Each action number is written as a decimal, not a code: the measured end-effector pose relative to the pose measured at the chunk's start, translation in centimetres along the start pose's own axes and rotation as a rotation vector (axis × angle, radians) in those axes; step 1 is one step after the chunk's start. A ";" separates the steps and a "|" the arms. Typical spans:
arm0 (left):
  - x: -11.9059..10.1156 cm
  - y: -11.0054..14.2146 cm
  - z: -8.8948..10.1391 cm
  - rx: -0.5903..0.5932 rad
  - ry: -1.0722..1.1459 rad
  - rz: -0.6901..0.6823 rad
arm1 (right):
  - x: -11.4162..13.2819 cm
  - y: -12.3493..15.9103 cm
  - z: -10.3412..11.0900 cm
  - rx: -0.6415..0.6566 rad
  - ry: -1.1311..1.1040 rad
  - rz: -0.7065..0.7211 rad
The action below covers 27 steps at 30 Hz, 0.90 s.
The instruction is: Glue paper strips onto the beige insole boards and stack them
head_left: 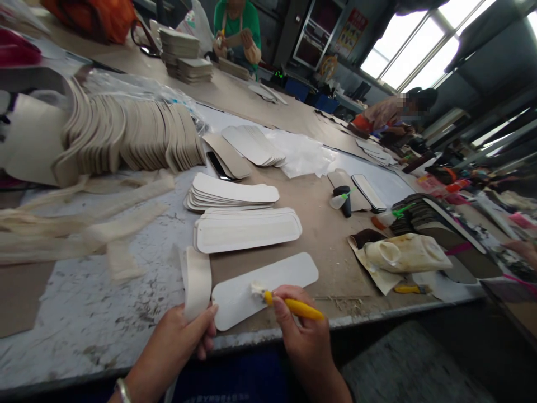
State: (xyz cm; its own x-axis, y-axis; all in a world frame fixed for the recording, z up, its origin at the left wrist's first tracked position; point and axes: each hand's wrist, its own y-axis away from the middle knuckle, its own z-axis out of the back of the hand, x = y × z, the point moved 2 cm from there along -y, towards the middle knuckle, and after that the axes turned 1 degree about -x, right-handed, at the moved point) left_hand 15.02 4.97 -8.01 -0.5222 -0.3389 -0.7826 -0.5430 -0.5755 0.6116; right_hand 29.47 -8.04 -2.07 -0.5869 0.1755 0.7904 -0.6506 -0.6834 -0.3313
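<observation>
While the far side of the table [331, 246] is occupied by a person in green [238, 33], its near left part is taken up by a long row of curved pieces [138, 134], with pale strips [126, 226] strewn below. To the right of these, 2 stacks are seen: the near stack [251, 229] and, just behind it, the far stack [235, 193]. A stained container [406, 253] is set farther right, near the edge. In front of the near stack, 1 white panel [281, 275] is laid flat at the table edge. The lower end of a curled piece [197, 280] is grasped by the left hand [187, 333], whose thumb tip is placed at the panel's left end. A yellow-handled brush [304, 309] is clasped in the fingers of the right hand [304, 330], and its white-coated bristles are held at the panel's middle.
</observation>
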 end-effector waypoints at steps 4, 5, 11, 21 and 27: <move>-0.1 0.1 -0.1 -0.013 0.016 0.000 | -0.8 0.0 -0.2 0.078 -0.196 -0.271; 0.0 0.1 -0.1 -0.018 0.028 0.004 | -1.3 -0.3 0.5 0.035 -0.156 -0.275; -0.4 0.4 -0.1 -0.028 0.039 -0.003 | -0.8 -0.6 1.2 -0.061 -0.099 -0.244; -1.0 0.6 0.0 -0.007 0.034 0.010 | -5.2 -2.3 4.8 -0.216 0.275 -0.103; -1.1 1.2 0.8 -0.198 -0.110 -0.080 | -3.2 -3.1 6.8 -0.236 0.379 0.052</move>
State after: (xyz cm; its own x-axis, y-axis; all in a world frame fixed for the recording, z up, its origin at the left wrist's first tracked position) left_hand 14.46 5.25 -6.35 -0.5572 -0.2099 -0.8034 -0.4513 -0.7356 0.5051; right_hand 36.65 -11.32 -0.06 -0.7284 0.4225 0.5393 -0.6817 -0.5253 -0.5092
